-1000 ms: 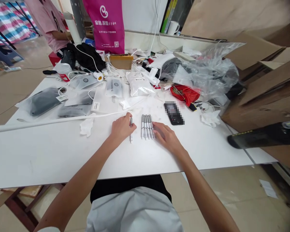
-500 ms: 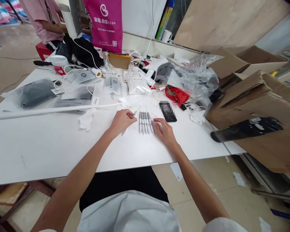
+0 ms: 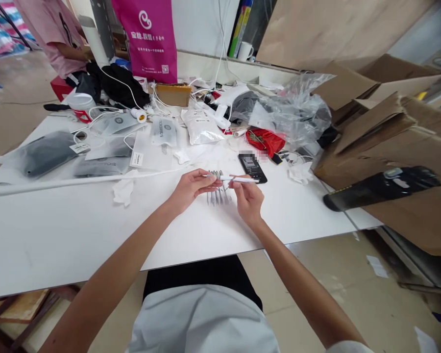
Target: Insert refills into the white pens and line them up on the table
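Observation:
A slim white and grey pen (image 3: 225, 178) lies sideways across both hands, raised over the table. My left hand (image 3: 193, 187) pinches its left part between thumb and fingers. Closed at the pen's right part is my right hand (image 3: 250, 200), and the white end sticks out past its fingers. Beneath the held pen, several similar pens (image 3: 216, 198) lie side by side on the white table, partly hidden by it and the fingers. Just beyond my right hand rests a black phone (image 3: 256, 169), its screen partly blurred.
Crumpled tissue (image 3: 123, 192) lies left of my hands, near bagged dark items (image 3: 46, 153). Behind are a red pouch (image 3: 265, 142), clear plastic (image 3: 294, 113) and cables. A black bottle (image 3: 382, 187) and cardboard boxes (image 3: 397, 147) stand right. A person in pink (image 3: 46, 29) sits far left.
My left hand has brought its pen rightward above the row, turning it sideways. My right hand has left the row's right side and taken hold of the pen. The view has shifted slightly.

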The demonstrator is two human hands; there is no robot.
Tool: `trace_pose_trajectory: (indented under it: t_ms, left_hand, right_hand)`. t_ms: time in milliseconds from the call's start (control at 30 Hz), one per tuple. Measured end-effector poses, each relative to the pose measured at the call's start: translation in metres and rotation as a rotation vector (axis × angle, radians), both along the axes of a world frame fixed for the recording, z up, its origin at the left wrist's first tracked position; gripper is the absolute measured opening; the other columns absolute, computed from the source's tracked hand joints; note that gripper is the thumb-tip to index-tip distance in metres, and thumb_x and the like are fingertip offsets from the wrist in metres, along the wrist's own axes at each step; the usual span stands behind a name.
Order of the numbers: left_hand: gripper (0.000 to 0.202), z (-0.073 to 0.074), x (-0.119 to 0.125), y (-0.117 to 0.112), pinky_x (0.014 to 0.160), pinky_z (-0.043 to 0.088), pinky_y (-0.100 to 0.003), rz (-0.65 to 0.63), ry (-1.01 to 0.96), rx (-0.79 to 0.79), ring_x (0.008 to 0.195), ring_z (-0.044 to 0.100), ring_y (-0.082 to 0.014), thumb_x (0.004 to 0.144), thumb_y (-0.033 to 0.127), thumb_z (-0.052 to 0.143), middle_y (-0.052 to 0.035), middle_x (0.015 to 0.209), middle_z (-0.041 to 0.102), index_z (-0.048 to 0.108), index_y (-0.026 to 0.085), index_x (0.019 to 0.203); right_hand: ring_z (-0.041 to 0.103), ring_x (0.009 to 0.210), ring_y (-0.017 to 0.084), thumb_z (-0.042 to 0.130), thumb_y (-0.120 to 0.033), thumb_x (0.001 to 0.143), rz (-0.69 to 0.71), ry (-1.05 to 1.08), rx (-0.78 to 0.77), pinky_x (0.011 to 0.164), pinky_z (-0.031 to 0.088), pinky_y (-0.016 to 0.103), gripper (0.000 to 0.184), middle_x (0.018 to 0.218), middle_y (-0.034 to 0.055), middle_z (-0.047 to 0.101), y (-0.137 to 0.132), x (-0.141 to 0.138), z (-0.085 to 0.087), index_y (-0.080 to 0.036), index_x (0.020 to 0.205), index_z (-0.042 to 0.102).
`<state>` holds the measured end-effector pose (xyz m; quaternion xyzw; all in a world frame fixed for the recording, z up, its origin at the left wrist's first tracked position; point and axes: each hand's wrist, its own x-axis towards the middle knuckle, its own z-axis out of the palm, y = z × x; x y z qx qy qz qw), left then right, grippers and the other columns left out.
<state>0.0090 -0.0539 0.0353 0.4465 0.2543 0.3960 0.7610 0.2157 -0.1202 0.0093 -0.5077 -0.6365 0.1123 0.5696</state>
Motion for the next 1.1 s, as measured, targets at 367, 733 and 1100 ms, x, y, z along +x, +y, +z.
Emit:
trace_pose_trajectory:
  t_ms: [367,733,1100]
  left_hand:
    - [0.040,-0.011,-0.008,0.009,0.098,0.057,-0.036,0.323,0.373,0.270,0.104,0.071,-0.0222,0.083,0.050,0.090,-0.0089,0.113,0.078,0.079,0.019,0.105]
    - [0.034,-0.019,-0.012,0.017,0.089,0.058,-0.036,0.366,0.302,0.256,0.099,0.075,-0.0229,0.096,0.049,0.077,-0.0105,0.106,0.080,0.080,0.018,0.110]
    - [0.031,-0.020,-0.017,0.018,0.095,0.059,-0.040,0.331,0.268,0.220,0.102,0.077,-0.0240,0.094,0.044,0.078,-0.0110,0.108,0.082,0.080,0.018,0.112]
  right_hand:
    - [0.035,0.053,0.010,0.074,-0.057,0.097,0.730,1.257,-0.457,0.057,0.049,0.024,0.046,0.062,-0.0087,0.033,0.097,-0.024,0.044,-0.024,0.076,0.050]
    - [0.012,0.044,0.010,0.049,-0.051,0.103,0.511,1.724,-0.448,0.039,0.028,0.026,0.056,0.050,-0.0085,0.018,0.096,0.012,0.015,-0.026,0.069,0.012]
    - [0.015,0.047,0.010,0.059,-0.052,0.100,0.583,1.637,-0.518,0.042,0.032,0.024,0.061,0.053,-0.0086,0.018,0.090,-0.004,0.019,-0.026,0.070,0.013]
